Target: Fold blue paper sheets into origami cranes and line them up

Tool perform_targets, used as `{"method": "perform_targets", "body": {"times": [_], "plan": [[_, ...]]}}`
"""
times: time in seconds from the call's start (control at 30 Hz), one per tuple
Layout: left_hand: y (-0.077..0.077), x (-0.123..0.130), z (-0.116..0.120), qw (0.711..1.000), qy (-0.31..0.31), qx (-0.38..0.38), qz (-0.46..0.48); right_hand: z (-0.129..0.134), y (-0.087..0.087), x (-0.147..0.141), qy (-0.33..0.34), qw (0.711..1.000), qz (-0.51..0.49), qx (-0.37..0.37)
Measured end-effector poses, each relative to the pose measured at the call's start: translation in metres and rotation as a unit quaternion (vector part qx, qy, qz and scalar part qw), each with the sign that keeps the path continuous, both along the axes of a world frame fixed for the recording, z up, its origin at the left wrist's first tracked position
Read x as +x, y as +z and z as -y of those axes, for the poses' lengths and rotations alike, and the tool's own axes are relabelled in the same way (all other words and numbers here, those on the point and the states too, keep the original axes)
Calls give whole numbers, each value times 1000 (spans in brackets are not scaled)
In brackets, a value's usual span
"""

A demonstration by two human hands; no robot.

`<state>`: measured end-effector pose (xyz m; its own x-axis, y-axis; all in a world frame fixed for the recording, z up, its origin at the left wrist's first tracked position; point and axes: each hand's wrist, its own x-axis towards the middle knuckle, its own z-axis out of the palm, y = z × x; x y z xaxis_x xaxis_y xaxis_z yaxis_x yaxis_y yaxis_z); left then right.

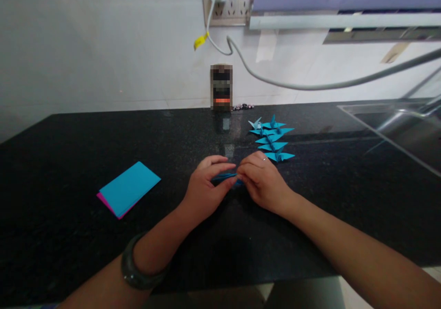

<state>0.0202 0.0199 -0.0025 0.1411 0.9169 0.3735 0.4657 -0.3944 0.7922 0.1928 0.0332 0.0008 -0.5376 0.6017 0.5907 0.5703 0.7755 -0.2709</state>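
Observation:
A piece of folded blue paper [223, 176] is held between my two hands just above the dark counter. My left hand [205, 187] has its thumb and fingers around the left part of the paper. With fingertips pinched together, my right hand [263, 180] grips the paper's right end, hiding much of it. Beyond my right hand stands a row of several folded blue paper cranes [272, 144], and a paler crane [256, 124] is at its far end. Off to the left lies a stack of blue paper sheets [131, 187], with a pink edge showing underneath.
A phone-like device [221, 86], blurred out, leans on the wall beside a small beaded string [244, 106]. A grey cable [303, 87] droops from the wall socket [229, 6]. At the right, a sink [396, 120] is set into the black counter [62, 153].

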Motion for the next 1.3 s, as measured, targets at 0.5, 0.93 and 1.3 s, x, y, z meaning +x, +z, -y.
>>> {"method": "perform_targets", "body": {"times": [0.5, 0.93, 1.3], "plan": [[6, 3, 1, 975, -34, -189, 114, 1, 2, 1, 38, 988, -104, -110], [7, 5, 4, 933, -43, -292, 205, -1, 5, 5, 116, 984, -115, -66], [8, 4, 3, 930, -55, -291, 218, 1, 2, 4, 109, 969, -179, -131]]}}
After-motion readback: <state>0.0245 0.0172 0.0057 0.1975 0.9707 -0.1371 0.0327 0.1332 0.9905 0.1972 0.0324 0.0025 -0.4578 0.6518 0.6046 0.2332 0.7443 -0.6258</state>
